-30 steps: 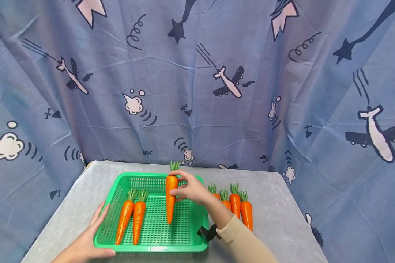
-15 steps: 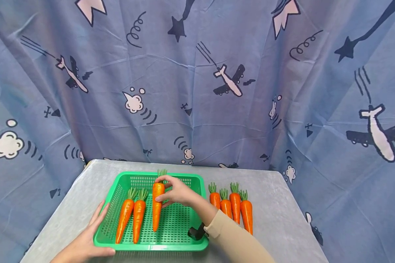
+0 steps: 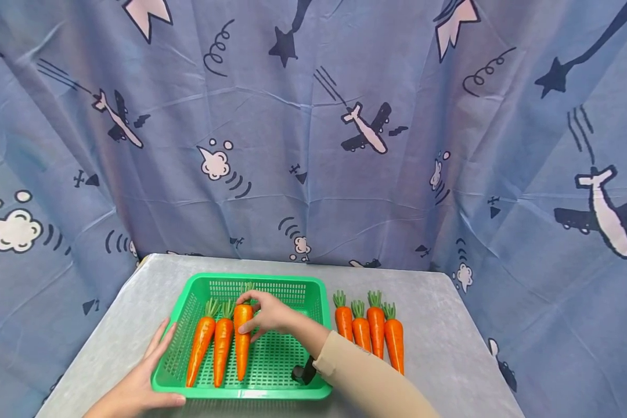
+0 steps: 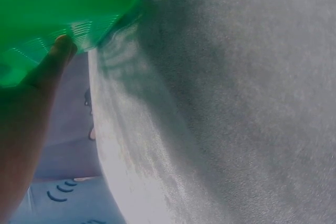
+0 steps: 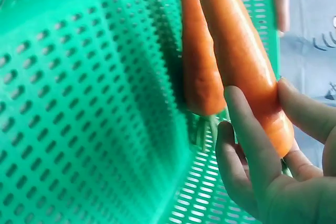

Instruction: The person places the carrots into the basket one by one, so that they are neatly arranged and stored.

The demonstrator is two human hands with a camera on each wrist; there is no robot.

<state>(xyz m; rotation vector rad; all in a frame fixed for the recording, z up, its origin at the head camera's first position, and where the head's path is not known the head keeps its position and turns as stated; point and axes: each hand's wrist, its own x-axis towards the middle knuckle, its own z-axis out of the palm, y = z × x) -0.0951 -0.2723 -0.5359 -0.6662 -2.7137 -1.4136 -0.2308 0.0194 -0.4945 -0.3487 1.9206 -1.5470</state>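
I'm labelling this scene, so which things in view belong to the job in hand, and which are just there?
Part of the job:
- right hand, holding a carrot
- left hand, at the basket's side
- green basket
- two carrots in the basket
- likely, the four carrots on the table

Just there:
- patterned curtain
- black wrist gear

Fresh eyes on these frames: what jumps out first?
Probably the bright green basket on the gray table, where the right hand grips an orange carrot beside two other carrots. Four more carrots lie on the table, right of the basket. Behind, a blue curtain printed with airplanes and stars fills the background.
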